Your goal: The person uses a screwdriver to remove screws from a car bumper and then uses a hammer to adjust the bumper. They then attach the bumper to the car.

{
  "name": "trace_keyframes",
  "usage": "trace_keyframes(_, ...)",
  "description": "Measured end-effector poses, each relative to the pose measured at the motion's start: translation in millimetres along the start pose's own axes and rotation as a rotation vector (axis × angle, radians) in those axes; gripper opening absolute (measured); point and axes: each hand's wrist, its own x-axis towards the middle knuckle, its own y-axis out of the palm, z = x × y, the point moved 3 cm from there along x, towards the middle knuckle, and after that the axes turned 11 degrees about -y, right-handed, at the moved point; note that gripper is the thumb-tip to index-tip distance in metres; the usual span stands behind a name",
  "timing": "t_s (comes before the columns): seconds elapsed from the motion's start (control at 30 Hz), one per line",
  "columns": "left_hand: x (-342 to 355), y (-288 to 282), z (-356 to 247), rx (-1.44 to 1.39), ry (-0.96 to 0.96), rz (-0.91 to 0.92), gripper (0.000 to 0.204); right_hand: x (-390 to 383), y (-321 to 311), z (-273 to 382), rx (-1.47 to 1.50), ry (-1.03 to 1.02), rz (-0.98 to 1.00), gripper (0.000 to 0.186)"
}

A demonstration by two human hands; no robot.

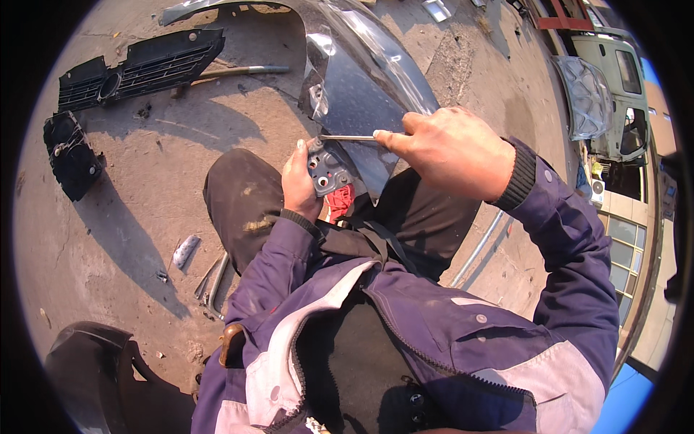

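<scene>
Right hand (450,153) is gripping a slim metal rod (350,137), which is pointing left at the far end of a grey metal bracket (331,165). Left hand (299,185) is clasping that bracket's left side; a car panel (361,90) is lying beyond.

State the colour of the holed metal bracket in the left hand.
Grey; the bracket shows best in the head view.

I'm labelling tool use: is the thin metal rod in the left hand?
No, the right hand grips the metal rod, while the left hand holds the holed metal plate.
</scene>
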Motion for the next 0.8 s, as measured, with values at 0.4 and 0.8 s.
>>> trace_keyframes(0.4,4.7,-5.5,4.0,-0.036,0.021,-0.043,0.038,0.6,-1.9,-14.9,0.000,-0.098,-0.017,0.043)
trace_keyframes(0.8,7.6,-6.3,6.6,-0.073,-0.015,-0.058,0.037,2.6,5.9,-26.1,0.009,-0.110,-0.040,0.040)
